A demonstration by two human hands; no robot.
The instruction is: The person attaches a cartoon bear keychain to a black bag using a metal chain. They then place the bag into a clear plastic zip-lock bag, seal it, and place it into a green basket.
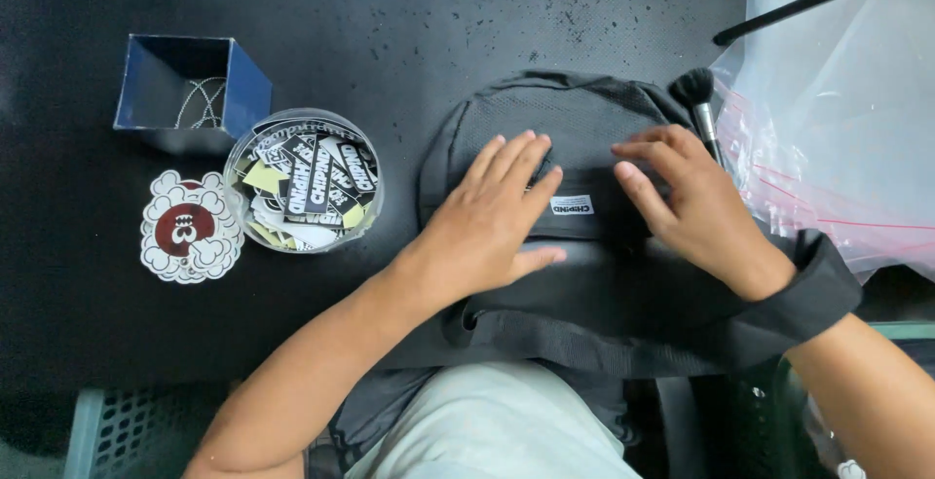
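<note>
Pressing: both my hands lie flat on the dark backpack (575, 128) at the middle of the frame, on the black table (390, 21).
Left hand: my left hand (492, 221) rests palm down on the front pocket, fingers (516, 163) spread and released, grasping nothing.
Right hand: my right hand (696, 206) lies just right of the small white label (572, 205), fingers slightly curled onto the fabric, holding nothing; a black strap (818, 294) loops around that wrist.
Backpack: centre of the frame, lower edge hanging off the table toward my lap.
Brush: a soft black brush (695, 90) lies touching the bag's upper right edge, beside the clear plastic bag (838, 119).
Left side: a clear round tub of stickers (304, 181), a cloud-shaped sticker (189, 227) and an open blue box (185, 85) sit well apart from the bag.
Risk: I judge the bag could slide toward my lap, since part of it overhangs and the wrist strap may drag it when my arm shifts.
Risk two: shifting the bag upward could nudge the brush off against the plastic.
</note>
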